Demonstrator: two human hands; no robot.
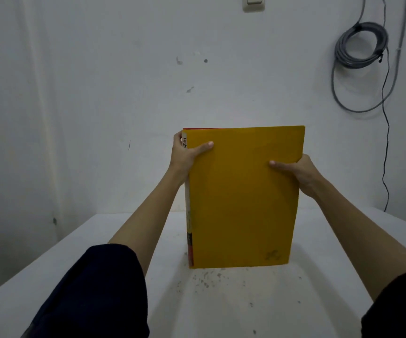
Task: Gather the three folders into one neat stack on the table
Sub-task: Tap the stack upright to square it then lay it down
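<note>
In the centre of the frame, the person is holding a yellow folder (243, 196) upright, with its lower edge standing on the white surface (258, 303). The yellow cover is facing the camera. Behind it, a red folder (198, 128) is showing as a thin strip along the top left edge and again near the lower left corner. Whether a third folder is in the bundle, the picture is not showing clearly.

The left hand (184, 154) is gripping the upper left edge of the bundle: its thumb is pressing on the yellow cover, and the other fingers (178, 139) are wrapping around the edge to the back, so the hand is clamped on the folders. A white label with dark letters is showing along this left edge, partly covered by the hand. The right hand (297, 170) is gripping the right edge a little lower, thumb on the front and the rest hidden behind, also clamped on the folders.

Both forearms are reaching forward from dark sleeves (99, 291) at the bottom of the frame. In the upper right of the frame, a coiled grey cable (361, 46) is hanging on the white wall, and a light switch (253, 3) is sitting at the top centre.
</note>
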